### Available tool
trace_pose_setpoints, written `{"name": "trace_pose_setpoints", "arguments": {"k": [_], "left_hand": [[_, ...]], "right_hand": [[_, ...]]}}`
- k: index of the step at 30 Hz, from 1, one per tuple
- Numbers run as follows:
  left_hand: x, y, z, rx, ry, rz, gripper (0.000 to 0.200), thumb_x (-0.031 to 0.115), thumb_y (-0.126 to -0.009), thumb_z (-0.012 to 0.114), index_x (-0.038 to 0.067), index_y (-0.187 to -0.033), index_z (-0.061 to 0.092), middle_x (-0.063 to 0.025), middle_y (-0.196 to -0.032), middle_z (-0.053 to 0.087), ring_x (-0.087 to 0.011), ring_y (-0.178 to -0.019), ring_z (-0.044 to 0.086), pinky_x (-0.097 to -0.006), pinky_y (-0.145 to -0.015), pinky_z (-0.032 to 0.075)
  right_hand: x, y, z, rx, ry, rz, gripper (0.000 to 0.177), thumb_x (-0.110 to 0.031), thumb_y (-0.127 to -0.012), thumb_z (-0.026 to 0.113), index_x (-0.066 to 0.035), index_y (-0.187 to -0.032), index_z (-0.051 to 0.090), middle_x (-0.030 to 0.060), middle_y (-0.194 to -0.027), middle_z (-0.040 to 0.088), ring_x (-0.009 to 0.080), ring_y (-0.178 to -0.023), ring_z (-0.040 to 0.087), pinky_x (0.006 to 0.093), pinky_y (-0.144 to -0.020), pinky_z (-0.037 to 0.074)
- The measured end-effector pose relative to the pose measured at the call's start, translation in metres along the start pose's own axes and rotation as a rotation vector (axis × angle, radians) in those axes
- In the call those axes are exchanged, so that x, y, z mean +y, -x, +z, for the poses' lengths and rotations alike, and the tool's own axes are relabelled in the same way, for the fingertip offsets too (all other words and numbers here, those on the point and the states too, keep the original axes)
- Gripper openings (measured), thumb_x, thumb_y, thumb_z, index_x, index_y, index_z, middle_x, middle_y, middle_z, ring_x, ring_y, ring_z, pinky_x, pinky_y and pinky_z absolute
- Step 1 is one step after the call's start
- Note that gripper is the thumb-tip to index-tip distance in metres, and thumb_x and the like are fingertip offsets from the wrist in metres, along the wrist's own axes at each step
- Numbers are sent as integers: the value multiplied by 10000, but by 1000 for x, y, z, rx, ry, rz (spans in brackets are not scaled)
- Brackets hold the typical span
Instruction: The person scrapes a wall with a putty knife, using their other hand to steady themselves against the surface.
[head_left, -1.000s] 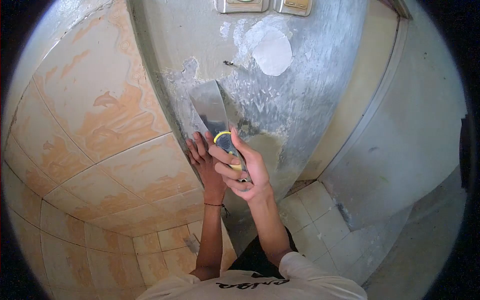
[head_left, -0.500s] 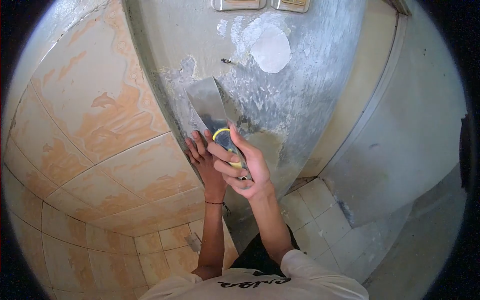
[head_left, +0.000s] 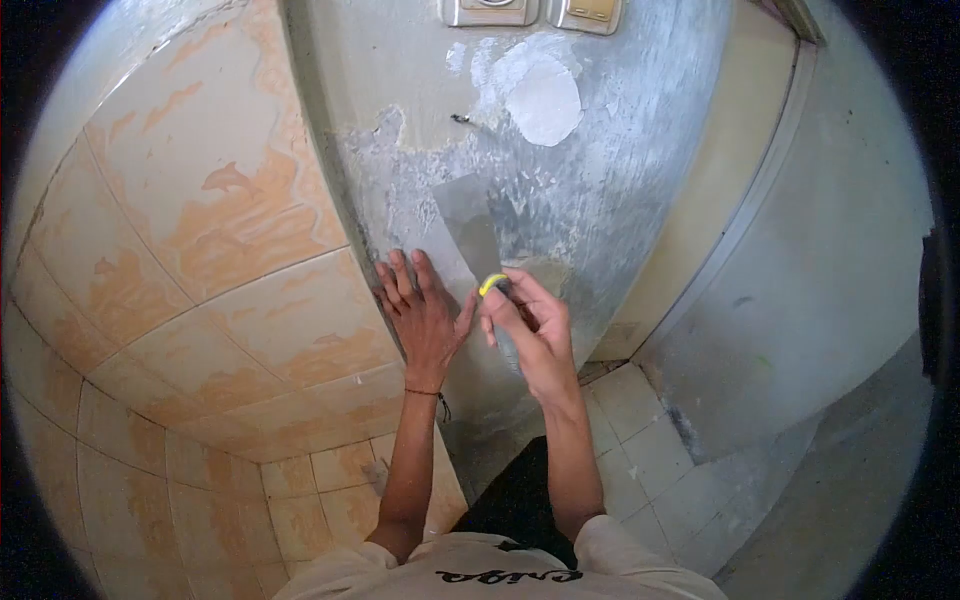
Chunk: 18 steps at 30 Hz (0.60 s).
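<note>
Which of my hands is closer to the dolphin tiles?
Left. Your left hand is spread on the grey wall right beside the dolphin tiles; your right hand is farther off, beyond the left, holding the scraper.

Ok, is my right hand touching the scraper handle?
Touching. The head view shows your right hand with thumb and fingers closed on the scraper handle.

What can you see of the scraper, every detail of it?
The scraper has a flat grey blade, metal by its look, and a grey handle with a yellow band where they meet. The right hand grips the handle. The blade points up the wall, leaning left; whether its edge touches is unclear.
</note>
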<state>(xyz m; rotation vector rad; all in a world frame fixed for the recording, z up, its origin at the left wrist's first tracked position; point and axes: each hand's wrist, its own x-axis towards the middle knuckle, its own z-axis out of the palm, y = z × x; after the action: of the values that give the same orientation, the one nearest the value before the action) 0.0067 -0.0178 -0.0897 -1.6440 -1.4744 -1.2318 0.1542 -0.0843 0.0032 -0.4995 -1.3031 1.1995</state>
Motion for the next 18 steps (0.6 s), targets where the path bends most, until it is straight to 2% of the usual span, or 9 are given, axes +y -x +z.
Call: {"name": "trace_pose_setpoints", "arguments": {"k": [1,2,3,5,6,13,15,16,18], "left_hand": [[0,0,-2,-3,44,3,988,533,-865,679,17,-1575,226,-234,-1635,139,-445,-1507,89,-603,-1174,168],[2,0,-5,-24,38,-12,991,504,-866,693,5,-1575,213,-237,-1632,147,-440,-1510,87,-602,-1179,164],[2,0,-6,-24,34,-15,991,504,-866,693,5,-1575,213,-237,-1632,147,-440,-1510,87,-602,-1179,164],[4,-5,-7,27,96,-11,990,458,-863,708,-14,-1571,200,-236,-1634,150,-441,-1511,85,-600,-1185,161],[6,-7,-9,43,111,6,987,411,-855,723,-27,-1565,195,-233,-1639,143,-433,-1514,81,-583,-1199,154],[9,-54,-25,112,172,72,931,322,-858,719,-35,-1555,214,-229,-1618,207,-429,-1502,144,-558,-1205,193],[10,-67,-30,131,194,96,915,268,-877,685,-7,-1574,160,-226,-1632,173,-455,-1510,115,-594,-1206,147],[10,-72,-31,132,195,97,915,268,-877,685,-7,-1574,160,-226,-1632,173,-455,-1510,115,-594,-1206,147],[9,-82,-29,188,190,104,881,273,-884,668,-14,-1567,191,-212,-1629,200,-437,-1511,133,-585,-1208,154]], "right_hand": [[1,2,-2,-17,11,-35,257,-195,-1025,593,13,-1174,575,20,-784,585,52,-656,521,202,-575,423],[-3,5,0,8,-22,-10,210,-224,-1039,568,-26,-1098,537,29,-741,577,73,-572,526,214,-496,425],[-6,10,0,4,-23,-8,210,-224,-1039,568,-26,-1098,537,29,-741,577,73,-572,526,214,-496,425],[-11,21,-2,13,-235,182,237,-255,-1055,528,-51,-1175,504,36,-695,559,99,-455,496,234,-386,398],[-5,23,-2,29,-190,162,258,-269,-1069,488,-76,-1238,467,32,-658,531,108,-371,440,246,-306,350],[-13,28,-9,28,-124,223,303,-252,-1046,522,-85,-1294,468,21,-724,532,77,-458,468,234,-371,372],[-18,26,-7,44,-155,203,333,-250,-1037,530,-94,-1324,464,21,-798,546,71,-521,493,233,-402,386],[-16,24,-8,1,-151,168,432,-256,-1050,509,-107,-1444,412,32,-849,567,78,-550,511,242,-411,410],[-18,19,-4,-7,-146,147,499,-263,-1058,495,-121,-1510,339,41,-860,574,85,-541,509,241,-408,413]]}}
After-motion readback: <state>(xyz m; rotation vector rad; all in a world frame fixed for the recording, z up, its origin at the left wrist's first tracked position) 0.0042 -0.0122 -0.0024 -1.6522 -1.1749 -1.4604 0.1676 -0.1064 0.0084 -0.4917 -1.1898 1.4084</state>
